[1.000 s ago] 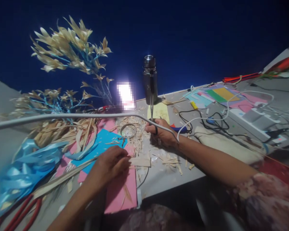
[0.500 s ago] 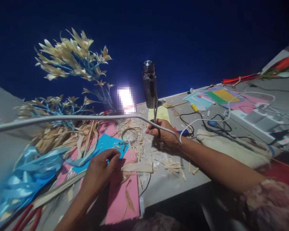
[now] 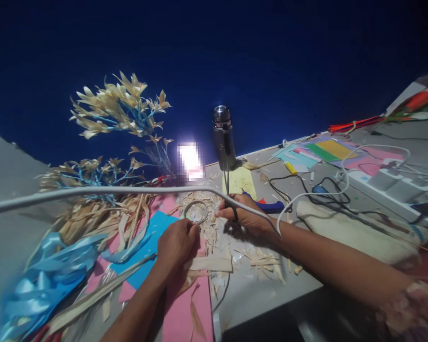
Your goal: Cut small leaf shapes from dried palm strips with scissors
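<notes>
"Scissors (image 3: pixel 228 195) — where are they?"

"In the right hand (image 3: pixel 251 213), above the table (image 3: pixel 249 304). From my remote station I see the fingers wrapped around the black handle loops. The blades point away, toward the dark flask (image 3: pixel 224 147), with the yellow sheet (image 3: pixel 244 180) behind them."

"Left hand (image 3: pixel 176 242)?"

"I read its fingers as curled, tips down, at the near edge of the ring (image 3: pixel 206 209). Contact is hidden — I cannot tell whether they grip anything."

"Adjacent items?"

"I have a pale strip (image 3: pixel 214 264) lying across the pink sheet (image 3: pixel 203 313), just on the near side of the left hand; its end extends past the sheet. The blue sheet (image 3: pixel 160 221) lies beside that hand. A blue-handled tool (image 3: pixel 271 207) lies beyond the right hand. A white cable (image 3: pixel 128 191) crosses my view."
</notes>
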